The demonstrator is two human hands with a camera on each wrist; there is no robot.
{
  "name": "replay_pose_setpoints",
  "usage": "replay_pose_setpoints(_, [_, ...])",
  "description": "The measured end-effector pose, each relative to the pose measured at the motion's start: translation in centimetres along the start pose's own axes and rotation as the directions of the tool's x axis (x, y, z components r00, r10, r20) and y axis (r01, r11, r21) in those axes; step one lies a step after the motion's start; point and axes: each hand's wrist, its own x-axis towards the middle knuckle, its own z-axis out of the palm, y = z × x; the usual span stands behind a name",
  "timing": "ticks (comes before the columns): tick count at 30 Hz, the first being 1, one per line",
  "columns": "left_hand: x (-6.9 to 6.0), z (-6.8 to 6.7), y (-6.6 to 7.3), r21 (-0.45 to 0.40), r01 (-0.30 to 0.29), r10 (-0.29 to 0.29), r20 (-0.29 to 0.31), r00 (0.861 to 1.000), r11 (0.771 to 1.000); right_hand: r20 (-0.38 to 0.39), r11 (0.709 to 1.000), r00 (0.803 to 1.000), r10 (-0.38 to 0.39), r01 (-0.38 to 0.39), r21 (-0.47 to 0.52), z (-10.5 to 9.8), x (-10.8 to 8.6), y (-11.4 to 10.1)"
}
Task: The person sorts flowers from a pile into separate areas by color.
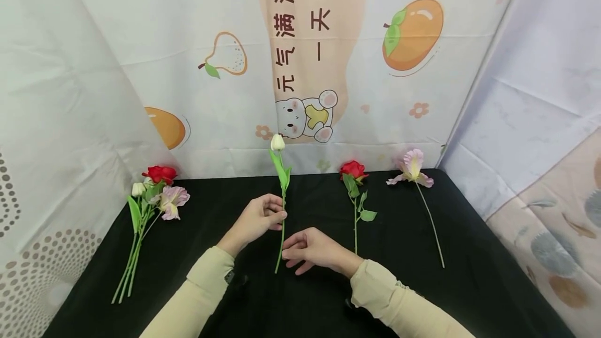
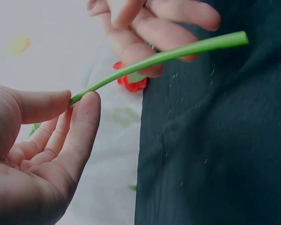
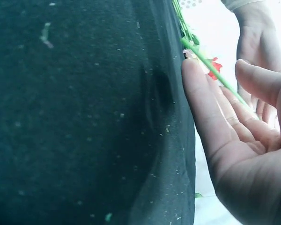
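Upright over the middle of the table stands a white artificial tulip (image 1: 277, 143) with green leaves. My left hand (image 1: 253, 220) pinches its stem between thumb and forefinger; the left wrist view shows the bare green stem (image 2: 178, 54) jutting past those fingertips. Beside the lower stem is my right hand (image 1: 319, 248), its fingers loosely spread and thumb apart. In the right wrist view the stem (image 3: 210, 66) passes close to the right fingertips, and whether they touch it I cannot tell.
At the left lies a bunch with a red rose (image 1: 160, 174), a white tulip (image 1: 138, 189) and a pale purple iris (image 1: 172, 200). Right of my hands lie a single red rose (image 1: 354, 169) and a single iris (image 1: 413, 166). Printed curtains (image 1: 225, 108) border the black tablecloth (image 1: 188, 254).
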Motion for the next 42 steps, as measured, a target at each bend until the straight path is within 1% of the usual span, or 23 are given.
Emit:
replay_pose_setpoints(4, [-0.3, 0.6, -0.1, -0.014, 0.003, -0.003, 0.009, 1.000, 1.000, -0.001, 1.000, 1.000, -0.007, 0.007, -0.010, 0.2, 0.1, 0.3])
replay_pose_setpoints(9, [-0.6, 0.8, 0.1, -0.020, -0.001, 0.001, 0.002, 1.000, 1.000, -0.016, 1.000, 1.000, -0.011, 0.011, -0.028, 0.1, 0.3, 0.0])
replay_pose_setpoints(12, [-0.4, 0.8, 0.3, -0.019, -0.005, 0.005, -0.001, 1.000, 1.000, -0.019, 0.999, 0.999, -0.027, 0.026, -0.046, 0.0, 0.4, -0.3])
replay_pose_setpoints(18, [0.3, 0.9, 0.8, -0.028, -0.025, 0.025, 0.013, 1.000, 0.999, -0.024, 0.996, 0.999, -0.049, 0.047, -0.070, -0.5, 0.4, -0.6])
replay_pose_setpoints(22, [0.6, 1.0, 0.9, -0.041, -0.019, 0.020, 0.007, 1.000, 0.999, -0.022, 0.996, 0.998, -0.051, 0.049, -0.077, -0.8, 0.4, -0.5])
replay_pose_setpoints(29, [1.1, 1.3, 0.5, -0.050, 0.002, -0.003, -0.011, 1.000, 0.999, -0.084, 0.995, 0.995, -0.050, 0.043, -0.086, -0.9, 0.5, -0.3])
replay_pose_setpoints(33, [1.2, 1.4, 0.5, -0.044, 0.008, -0.009, -0.018, 1.000, 0.999, -0.089, 0.994, 0.995, -0.051, 0.043, -0.097, -1.0, 0.3, -0.5])
replay_pose_setpoints(42, [1.2, 1.3, 0.1, -0.025, 0.000, 0.000, -0.030, 1.000, 1.000, -0.092, 0.993, 0.994, -0.053, 0.043, -0.109, -1.1, -0.1, -1.4])
